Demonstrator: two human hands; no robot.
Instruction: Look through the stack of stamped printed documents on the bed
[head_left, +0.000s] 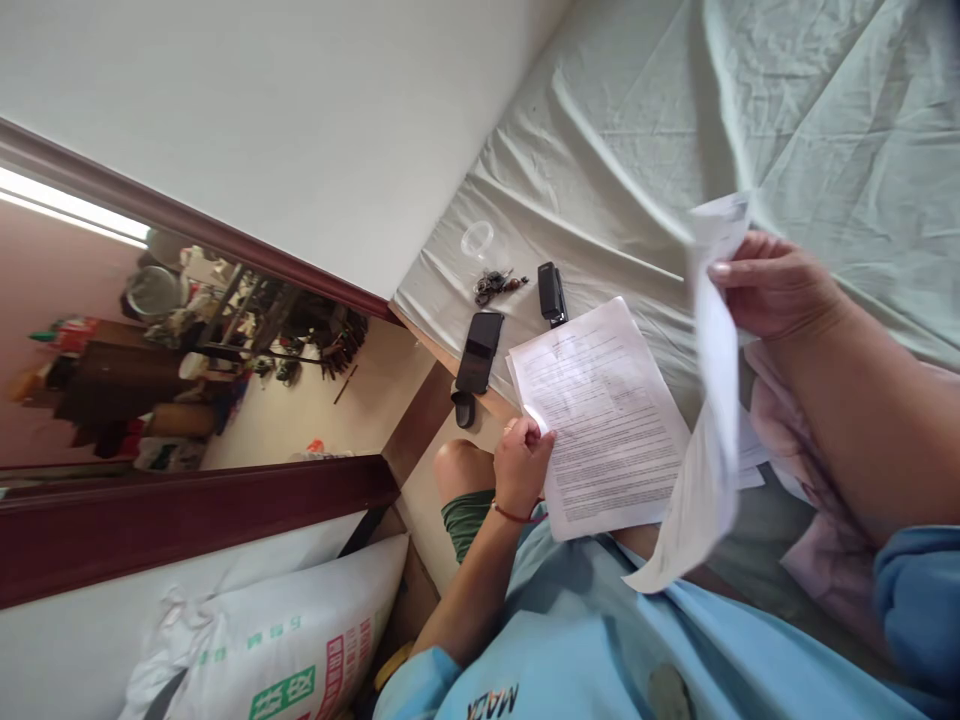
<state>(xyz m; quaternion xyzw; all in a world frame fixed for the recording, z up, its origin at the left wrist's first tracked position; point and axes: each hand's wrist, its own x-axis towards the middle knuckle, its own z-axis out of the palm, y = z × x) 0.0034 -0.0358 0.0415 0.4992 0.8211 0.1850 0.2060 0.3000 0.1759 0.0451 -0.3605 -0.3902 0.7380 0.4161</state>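
My left hand (523,465) pinches the left edge of a stack of printed paper sheets (600,430) lying over my lap and the bed edge. Off to the right, my right hand (776,285) grips the top of a separate printed sheet (712,430), which hangs bent and slightly blurred, its lower part over the stack's right side. Beyond the stack's top edge lies a black stapler (551,290). A black phone (480,352) rests near the bed's edge, left of the stapler.
A bunch of keys (499,286) and a clear plastic cup (478,240) sit on the wrinkled sheet-covered bed (637,170). Pink cloth (802,450) lies under my right forearm. On the left stand a doorway with a dark red frame (202,520) and a white printed sack (285,640).
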